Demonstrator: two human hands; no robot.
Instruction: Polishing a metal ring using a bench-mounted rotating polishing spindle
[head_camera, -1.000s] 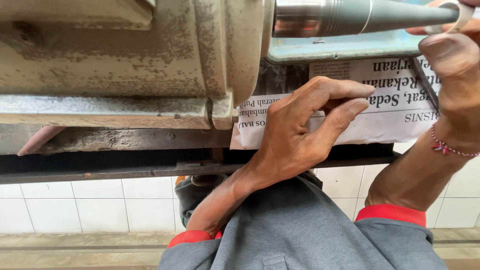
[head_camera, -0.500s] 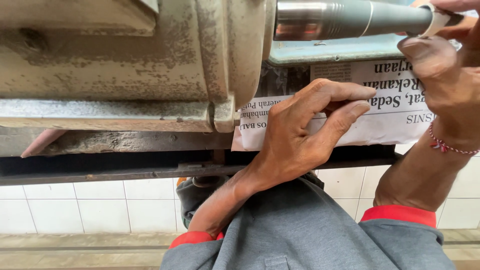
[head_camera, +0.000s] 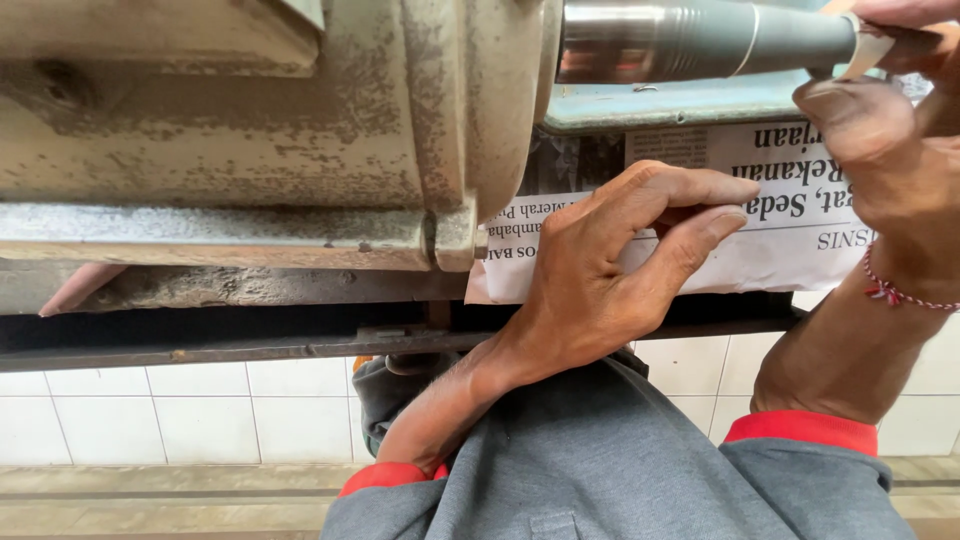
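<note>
White wall tiles (head_camera: 150, 420) and a strip of floor sit at the bottom, nearest the camera, with grey sleeves with red cuffs (head_camera: 640, 470) coming up past them. Just beyond, the left hand (head_camera: 610, 270) lies flat on a sheet of newspaper (head_camera: 790, 225), fingers spread and pressing the paper against the machine's front edge, not pinching anything. Up and right of that, the right hand (head_camera: 890, 140) has thumb and fingertips pressed together on a small pale strip (head_camera: 868, 50), tape or paper, can't tell which, right at the end of the dark tapered metal shaft (head_camera: 700, 42). There's a red thread bracelet (head_camera: 895, 292) on that wrist.

Risk as I see it: if the left palm eases off, the newspaper probably slides down, since nothing else seems to hold it. The strip could also crease or go on crooked on that taper.

Further back, the big worn grey machine housing (head_camera: 250, 130) crowds the shaft's left end, and the teal ledge (head_camera: 680, 105) sits just under the shaft, so little room for fingers.
</note>
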